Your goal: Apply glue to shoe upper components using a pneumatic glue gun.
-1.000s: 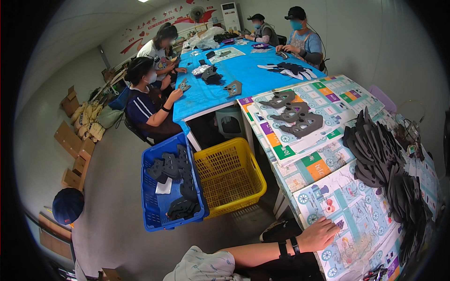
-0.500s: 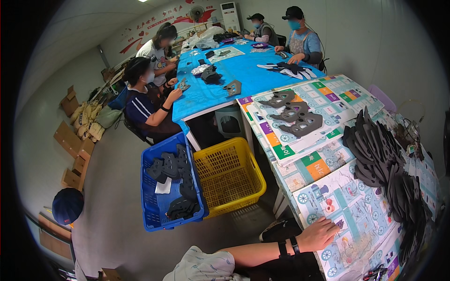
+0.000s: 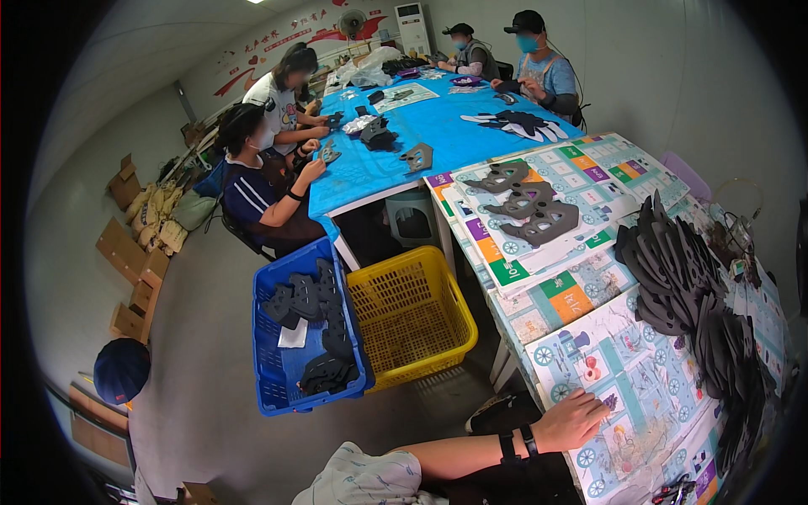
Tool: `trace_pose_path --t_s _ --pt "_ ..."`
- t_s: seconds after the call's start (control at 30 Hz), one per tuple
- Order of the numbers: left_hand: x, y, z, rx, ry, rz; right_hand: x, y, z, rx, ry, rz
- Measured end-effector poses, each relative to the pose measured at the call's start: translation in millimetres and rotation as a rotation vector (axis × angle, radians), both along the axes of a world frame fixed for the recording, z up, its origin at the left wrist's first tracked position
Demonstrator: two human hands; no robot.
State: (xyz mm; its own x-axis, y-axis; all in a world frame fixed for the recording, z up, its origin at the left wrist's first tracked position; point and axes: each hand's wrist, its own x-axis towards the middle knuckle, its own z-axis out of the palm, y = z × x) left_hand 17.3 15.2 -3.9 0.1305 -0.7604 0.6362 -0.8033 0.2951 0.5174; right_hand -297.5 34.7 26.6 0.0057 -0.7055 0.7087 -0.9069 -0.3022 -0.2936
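My left hand (image 3: 574,420) rests on a printed sheet (image 3: 547,370) at the near end of the right-hand table, below a white patterned sleeve and two black wrist bands. Its fingers are loosely curled and close together, and nothing shows in them. To its right lies a long heap of dark grey, thin curved foam pieces (image 3: 673,269). Farther up the table, several dark cut-out foam pieces (image 3: 543,223) lie in an overlapping row on stacked printed sheets. My right hand is outside the picture.
A blue crate (image 3: 268,370) with dark foam pieces stands on the floor beside a yellow crate (image 3: 421,370). Beyond is a blue-covered table (image 3: 446,118) with several people around it. Scissors (image 3: 673,490) lie at the near edge. Cardboard boxes (image 3: 122,248) line the left wall.
My left hand has not moved. At the blue table, the far-right person's hands have risen from the tabletop, and the person in white has reached farther over the table.
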Motion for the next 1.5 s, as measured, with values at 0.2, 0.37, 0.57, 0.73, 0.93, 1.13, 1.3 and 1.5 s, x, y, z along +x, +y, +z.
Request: trace_pose_path --t_s 0.2,0.37,0.57,0.73,0.93,1.13,1.3,1.5 --pt "-0.5 0.8 -1.7 0.013 -0.002 -0.005 0.8 1.8 0.6 0.002 0.005 -0.016" --pt "-0.6 1.0 -0.9 -0.014 0.001 -0.001 3.5 2.2 3.1 0.005 -0.007 -0.003" --pt "0.3 -0.4 -0.2 0.0 -0.004 -0.001 -4.0 -2.1 -4.4 0.024 0.031 -0.025" --pt "0.2 -2.5 -0.2 0.002 -0.004 -0.001 1.8 -2.5 1.0 0.021 0.014 -0.027" --pt "0.5 4.8 0.1 0.007 -0.005 0.002 -3.5 2.2 -3.3 0.039 0.039 -0.022" --pt "-1.2 4.4 -0.7 0.027 0.022 -0.033 -0.5 9.9 0.6 0.04 0.0 -0.036" --pt "3.7 -1.5 12.1 0.065 0.039 -0.104 -58.7 -15.5 -73.9 0.022 -0.201 0.053" --pt "28.1 -41.2 57.7 0.171 0.083 -0.074 -10.5 -13.6 -16.4 0.132 -0.18 0.018"
